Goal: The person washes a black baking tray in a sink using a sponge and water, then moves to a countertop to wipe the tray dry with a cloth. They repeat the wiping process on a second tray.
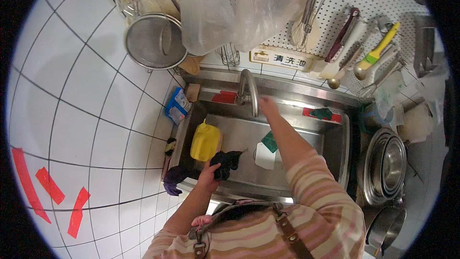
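My left hand [208,178], at the near left of the sink [239,127], is closed on a crumpled black cloth-like thing [224,165]. Whether this is a rag or a glove I cannot tell. Just behind it a yellow plastic jug [205,141] stands in the basin. My right hand [268,107] reaches to the back, beside the curved metal faucet [250,86]. Its fingers are mostly hidden near the faucet's base. In the basin, left of my right forearm, lie a white flat piece [265,157] and a green scouring pad [270,141].
A blue pack [177,105] stands on the left rim; a purple glove [175,181] drapes over the near left corner. Another green pad [321,113] lies on the back right ledge. Nested metal bowls [385,165] stand to the right. A sieve [155,41] and whisks [309,17] hang above.
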Demonstrator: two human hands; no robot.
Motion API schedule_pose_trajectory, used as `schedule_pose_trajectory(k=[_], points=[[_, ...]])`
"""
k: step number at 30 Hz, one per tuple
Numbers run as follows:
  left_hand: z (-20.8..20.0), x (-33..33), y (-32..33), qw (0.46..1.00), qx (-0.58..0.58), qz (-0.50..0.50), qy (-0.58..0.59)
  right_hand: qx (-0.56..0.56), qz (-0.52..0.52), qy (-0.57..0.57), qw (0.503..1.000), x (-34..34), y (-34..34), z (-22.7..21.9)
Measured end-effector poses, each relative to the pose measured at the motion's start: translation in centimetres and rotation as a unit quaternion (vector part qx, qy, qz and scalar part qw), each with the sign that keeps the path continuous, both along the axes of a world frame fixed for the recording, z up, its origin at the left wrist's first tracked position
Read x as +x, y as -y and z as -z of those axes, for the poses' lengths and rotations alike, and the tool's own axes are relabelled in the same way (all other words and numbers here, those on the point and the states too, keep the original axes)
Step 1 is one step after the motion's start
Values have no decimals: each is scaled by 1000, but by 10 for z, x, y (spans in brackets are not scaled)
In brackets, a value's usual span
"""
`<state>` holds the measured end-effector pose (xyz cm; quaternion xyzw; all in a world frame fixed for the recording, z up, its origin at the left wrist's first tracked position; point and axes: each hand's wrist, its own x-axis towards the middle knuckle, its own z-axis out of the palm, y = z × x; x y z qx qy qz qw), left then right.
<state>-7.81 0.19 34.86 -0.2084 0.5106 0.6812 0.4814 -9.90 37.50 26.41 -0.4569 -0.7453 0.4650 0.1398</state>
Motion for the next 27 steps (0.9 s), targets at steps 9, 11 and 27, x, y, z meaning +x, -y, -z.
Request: schedule_pose_trajectory(k=[9,11,27], points=[[23,-12,19,996,85,-19,-15,-134,23,-85,987,-68,-19,36],[31,-23,10,996,89,20,-11,-245,49,-188,950,-51,-25,50],[79,-46,-91,989,-31,60,-129,-588,219,-140,766,49,158,61]])
